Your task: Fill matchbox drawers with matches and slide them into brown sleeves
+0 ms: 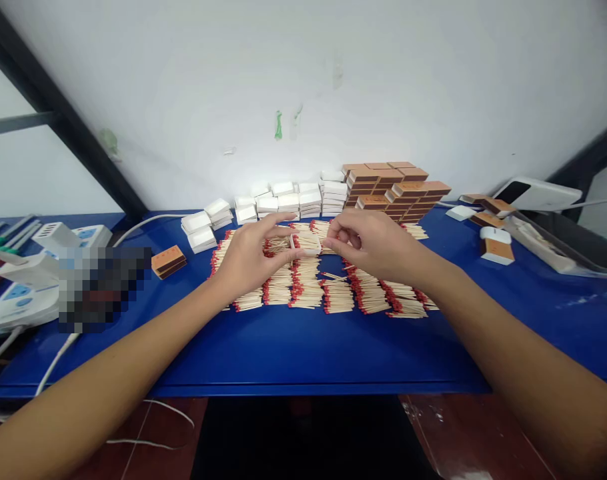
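Observation:
My left hand (257,252) reaches in from the left, thumb and fingers bent around a small white matchbox tray (311,251) with matches in it. The thumb lies along the tray's near side. Just right of the tray is my right hand (368,241), its fingers curled and thumb and forefinger pinched together; whatever is between those fingertips is too small to make out. Below and around both hands, rows of red-tipped matches (306,287) lie in bundles on the blue table (283,353). Parts of the rows are hidden by the hands.
White matchbox trays (278,203) stand stacked along the wall. Closed brown matchboxes (393,190) are piled at the back right, and more (168,261) lie at the left. Power strips (26,297) with cables occupy the left end; a white device (538,193) and a plastic container (548,243) are at the right.

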A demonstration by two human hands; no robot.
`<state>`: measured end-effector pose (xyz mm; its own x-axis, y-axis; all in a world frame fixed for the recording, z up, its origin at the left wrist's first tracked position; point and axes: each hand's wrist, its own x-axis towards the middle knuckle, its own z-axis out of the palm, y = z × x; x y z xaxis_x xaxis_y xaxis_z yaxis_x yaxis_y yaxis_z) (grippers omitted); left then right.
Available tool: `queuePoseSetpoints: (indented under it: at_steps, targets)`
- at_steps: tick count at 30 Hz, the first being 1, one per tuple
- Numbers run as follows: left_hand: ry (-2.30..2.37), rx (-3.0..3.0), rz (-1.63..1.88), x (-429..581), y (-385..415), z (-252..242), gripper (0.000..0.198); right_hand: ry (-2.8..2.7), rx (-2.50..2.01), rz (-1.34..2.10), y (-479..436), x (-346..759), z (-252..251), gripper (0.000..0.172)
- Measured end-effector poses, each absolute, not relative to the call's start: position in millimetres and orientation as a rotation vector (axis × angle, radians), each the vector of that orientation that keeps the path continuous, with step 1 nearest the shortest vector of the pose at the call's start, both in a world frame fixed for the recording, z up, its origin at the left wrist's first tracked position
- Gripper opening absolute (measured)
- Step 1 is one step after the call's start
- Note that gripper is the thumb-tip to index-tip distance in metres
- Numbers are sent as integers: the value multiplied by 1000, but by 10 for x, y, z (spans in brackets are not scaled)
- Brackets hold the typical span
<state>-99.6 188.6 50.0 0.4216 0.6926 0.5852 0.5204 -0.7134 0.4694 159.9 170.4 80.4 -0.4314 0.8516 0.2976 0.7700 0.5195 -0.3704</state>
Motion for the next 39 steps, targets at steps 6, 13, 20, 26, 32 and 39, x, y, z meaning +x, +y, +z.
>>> queuePoseSetpoints:
  at_steps: [6,13,20,26,32,39]
  targets:
    - [1081,2510,1203,-1021,1927,488,60,-2586,-1538,497,1703,1651,802,30]
    - [1056,2525,1194,-999,1919,496,59,-2582,-1579,623,1713,1620,753,25]
    - [1051,2552,1186,-1001,1918,479,60,-2580,-1586,619,1704,1602,764,22]
    - [1052,2552,1188,-1004,1928,479,61,-2601,-1543,581,1710,1618,732,10]
    - [1071,2543,1159,-1009,1931,475,62,-2634,-1499,536,1702,1611,738,19]
    - [1089,2578,1126,-1006,1920,481,61,-2466,-1310,448,1706,1613,767,24]
